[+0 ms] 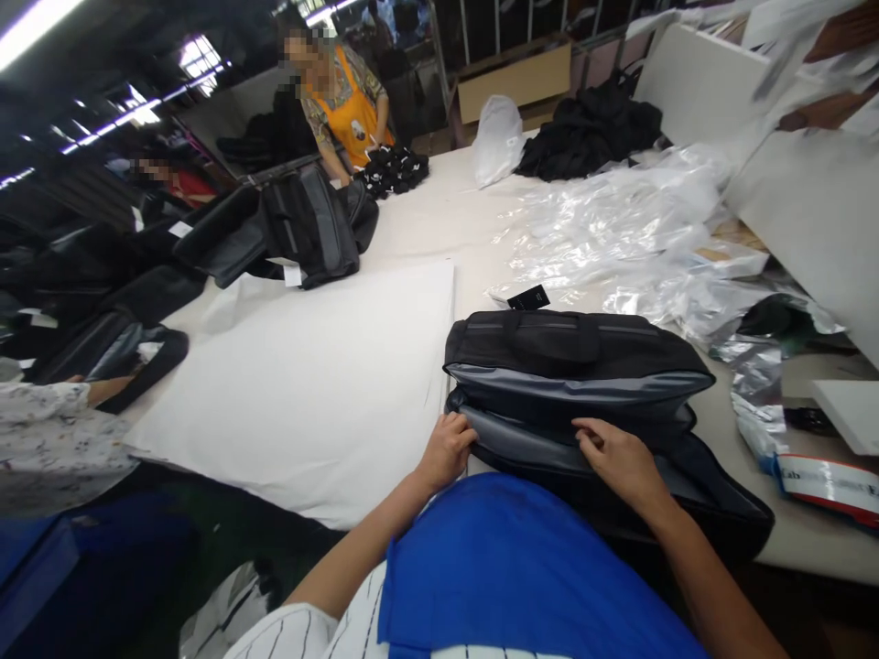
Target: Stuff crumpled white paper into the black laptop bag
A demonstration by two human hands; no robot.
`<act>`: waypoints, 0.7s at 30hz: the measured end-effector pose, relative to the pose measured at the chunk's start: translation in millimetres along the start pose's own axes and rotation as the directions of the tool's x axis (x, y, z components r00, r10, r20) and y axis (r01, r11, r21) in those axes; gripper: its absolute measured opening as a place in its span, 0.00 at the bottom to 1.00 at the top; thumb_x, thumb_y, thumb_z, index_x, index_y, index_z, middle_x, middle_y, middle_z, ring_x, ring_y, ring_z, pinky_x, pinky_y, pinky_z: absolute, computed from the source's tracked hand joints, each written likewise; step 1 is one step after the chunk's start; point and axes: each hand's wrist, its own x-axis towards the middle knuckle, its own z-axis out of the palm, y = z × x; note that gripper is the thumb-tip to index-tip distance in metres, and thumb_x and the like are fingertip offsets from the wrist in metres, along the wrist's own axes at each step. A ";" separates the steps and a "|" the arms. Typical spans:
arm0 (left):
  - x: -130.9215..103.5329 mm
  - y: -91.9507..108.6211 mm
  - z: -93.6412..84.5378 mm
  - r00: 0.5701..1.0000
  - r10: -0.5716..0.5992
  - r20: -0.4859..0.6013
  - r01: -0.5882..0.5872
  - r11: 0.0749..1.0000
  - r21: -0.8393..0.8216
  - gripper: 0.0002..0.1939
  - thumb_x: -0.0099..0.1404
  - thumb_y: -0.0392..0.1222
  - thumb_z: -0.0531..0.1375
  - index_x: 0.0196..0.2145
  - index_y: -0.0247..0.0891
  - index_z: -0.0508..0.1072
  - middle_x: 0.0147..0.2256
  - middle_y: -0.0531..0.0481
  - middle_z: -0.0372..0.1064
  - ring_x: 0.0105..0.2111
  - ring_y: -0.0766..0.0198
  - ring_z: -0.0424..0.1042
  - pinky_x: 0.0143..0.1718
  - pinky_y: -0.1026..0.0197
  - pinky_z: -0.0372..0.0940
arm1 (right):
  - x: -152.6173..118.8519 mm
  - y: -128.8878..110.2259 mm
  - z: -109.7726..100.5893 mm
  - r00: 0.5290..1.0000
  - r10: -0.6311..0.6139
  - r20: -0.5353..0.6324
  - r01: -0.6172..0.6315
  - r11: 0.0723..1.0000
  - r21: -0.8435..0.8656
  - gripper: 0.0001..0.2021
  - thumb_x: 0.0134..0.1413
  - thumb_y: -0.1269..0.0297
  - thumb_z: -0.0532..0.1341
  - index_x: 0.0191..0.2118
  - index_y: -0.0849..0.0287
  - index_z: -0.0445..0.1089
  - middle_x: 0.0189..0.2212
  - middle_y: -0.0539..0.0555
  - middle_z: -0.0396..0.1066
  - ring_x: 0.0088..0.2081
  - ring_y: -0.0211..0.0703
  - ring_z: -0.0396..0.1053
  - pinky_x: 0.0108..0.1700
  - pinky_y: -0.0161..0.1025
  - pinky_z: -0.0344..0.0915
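A black and grey laptop bag (577, 366) lies flat on the table in front of me, its compartments spread apart. My left hand (448, 450) is curled at the bag's near left corner, fingers gripping the edge of a grey compartment. My right hand (618, 459) rests on the near edge of the same opening, fingers bent over the rim. A black hang tag (528, 298) sticks out behind the bag.
A large white sheet (309, 384) covers the table to the left. Crumpled clear plastic bags (618, 229) lie at the right. More black bags (302, 229) sit farther back, near a person in an orange apron (347, 101). Another person's sleeve (48, 430) is at the left edge.
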 end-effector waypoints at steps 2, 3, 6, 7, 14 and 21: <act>-11.2 2.7 5.8 0.999 -0.004 -0.038 0.003 0.999 -0.038 0.13 0.65 0.29 0.51 0.33 0.38 0.75 0.34 0.46 0.67 0.39 0.58 0.63 0.42 0.55 0.59 | 5.7 -32.4 1.8 0.947 -0.237 -0.218 0.243 0.970 -0.003 0.16 0.62 0.62 0.55 0.53 0.55 0.71 0.48 0.55 0.73 0.49 0.49 0.70 0.53 0.45 0.65; -14.8 3.5 8.7 0.999 -0.006 -0.044 0.004 0.999 -0.048 0.13 0.64 0.29 0.51 0.32 0.38 0.75 0.34 0.46 0.67 0.39 0.58 0.63 0.42 0.55 0.58 | 12.8 -50.2 3.3 0.892 -0.360 -0.272 0.357 0.932 -0.065 0.18 0.63 0.63 0.55 0.57 0.56 0.68 0.53 0.57 0.69 0.55 0.51 0.66 0.59 0.48 0.60; -19.6 3.4 13.2 0.999 0.031 0.017 -0.030 0.999 -0.040 0.13 0.61 0.28 0.52 0.31 0.38 0.75 0.32 0.45 0.68 0.38 0.58 0.64 0.42 0.54 0.58 | 49.3 -99.0 15.5 0.799 -0.574 -0.178 0.518 0.809 -0.279 0.27 0.61 0.65 0.59 0.64 0.60 0.58 0.64 0.63 0.56 0.64 0.59 0.51 0.65 0.55 0.48; -20.5 2.9 12.7 0.998 0.049 0.047 -0.047 0.998 -0.044 0.13 0.60 0.28 0.52 0.31 0.38 0.75 0.32 0.45 0.68 0.38 0.57 0.64 0.42 0.54 0.58 | 63.8 -111.4 21.9 0.803 -0.586 -0.106 0.528 0.782 -0.330 0.28 0.59 0.66 0.61 0.64 0.62 0.58 0.63 0.64 0.56 0.63 0.60 0.52 0.62 0.55 0.50; -35.8 6.3 0.0 0.981 -0.187 -0.056 0.128 0.832 -0.540 0.09 0.63 0.43 0.59 0.36 0.38 0.77 0.38 0.44 0.73 0.40 0.58 0.71 0.47 0.55 0.65 | 106.2 -131.3 57.1 0.807 -0.585 0.082 0.554 0.701 -0.450 0.04 0.52 0.74 0.59 0.34 0.60 0.67 0.38 0.58 0.70 0.42 0.50 0.62 0.41 0.42 0.55; -15.2 -38.2 22.8 0.676 -0.737 0.014 0.452 0.399 -0.798 0.14 0.64 0.42 0.58 0.45 0.34 0.73 0.41 0.42 0.73 0.41 0.59 0.71 0.47 0.55 0.66 | 50.3 -108.8 70.4 0.765 -0.641 -0.055 0.606 0.747 -0.274 0.12 0.51 0.75 0.54 0.39 0.60 0.71 0.34 0.55 0.69 0.40 0.49 0.62 0.46 0.43 0.59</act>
